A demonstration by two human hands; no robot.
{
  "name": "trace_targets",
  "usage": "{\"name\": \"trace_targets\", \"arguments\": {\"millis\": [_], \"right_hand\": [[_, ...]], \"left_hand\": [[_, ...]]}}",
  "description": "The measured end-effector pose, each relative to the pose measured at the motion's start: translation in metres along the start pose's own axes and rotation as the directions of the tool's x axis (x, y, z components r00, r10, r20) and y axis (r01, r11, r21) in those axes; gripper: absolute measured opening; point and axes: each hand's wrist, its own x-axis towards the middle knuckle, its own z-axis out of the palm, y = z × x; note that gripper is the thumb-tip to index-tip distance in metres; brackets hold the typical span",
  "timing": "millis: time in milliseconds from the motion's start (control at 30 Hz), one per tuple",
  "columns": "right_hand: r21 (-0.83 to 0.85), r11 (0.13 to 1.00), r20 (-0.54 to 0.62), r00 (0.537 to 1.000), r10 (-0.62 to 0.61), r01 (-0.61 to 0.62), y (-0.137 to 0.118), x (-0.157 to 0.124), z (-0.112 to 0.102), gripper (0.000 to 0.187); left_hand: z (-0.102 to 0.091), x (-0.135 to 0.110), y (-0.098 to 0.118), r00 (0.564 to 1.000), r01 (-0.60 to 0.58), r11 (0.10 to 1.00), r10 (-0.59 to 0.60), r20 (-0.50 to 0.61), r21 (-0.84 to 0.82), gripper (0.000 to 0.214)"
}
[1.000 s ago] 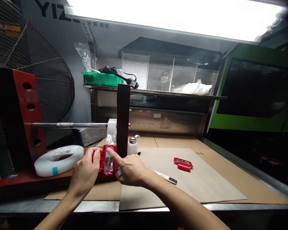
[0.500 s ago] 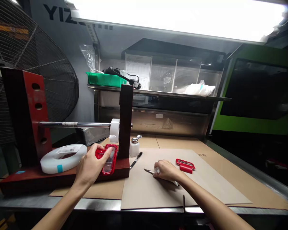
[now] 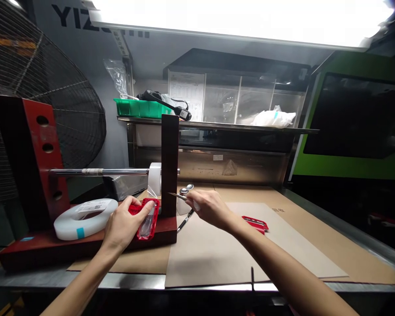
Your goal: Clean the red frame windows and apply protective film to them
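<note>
My left hand is closed around a red plastic part with a clear window, held upright in front of the dark post. A thin strip of clear film runs from the part's top toward the white roll on the metal rod. My right hand grips a slim pointed craft knife, its blade aimed left toward the post. Something white shows between those fingers. Another red part lies on the grey board, behind my right forearm.
A large translucent tape roll lies on the wooden stand's base. Behind my right hand is a white bottle with a metal cap, and near it a black pen. A green bin and a white bag sit on the shelf.
My right hand has lifted from the board and moved up and left with the knife, close to the post. The left hand still holds the red part, and film now shows above it.
</note>
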Motion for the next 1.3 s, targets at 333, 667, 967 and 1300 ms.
{"name": "trace_targets", "arguments": {"millis": [333, 667, 967, 1300], "right_hand": [[-0.273, 0.909, 0.048, 0.948, -0.314, 0.315, -0.036, 0.041, -0.006, 0.022], [-0.312, 0.881, 0.051, 0.932, -0.358, 0.356, -0.040, 0.043, -0.001, 0.023], [-0.296, 0.879, 0.110, 0.927, -0.358, 0.375, -0.052, 0.050, -0.003, 0.026], [-0.196, 0.974, 0.218, 0.973, -0.071, 0.115, 0.000, -0.013, 0.022, 0.024]], "left_hand": [[-0.005, 0.000, -0.001, 1.000, -0.021, 1.000, 0.021, 0.011, -0.015, 0.034], [-0.001, 0.002, -0.006, 0.999, 0.013, 1.000, -0.013, 0.029, -0.003, 0.033], [0.001, 0.003, -0.006, 0.999, 0.033, 0.999, -0.032, 0.041, -0.036, 0.033], [-0.008, -0.012, -0.014, 0.980, 0.185, 0.952, -0.159, 0.123, -0.244, 0.040]]}}
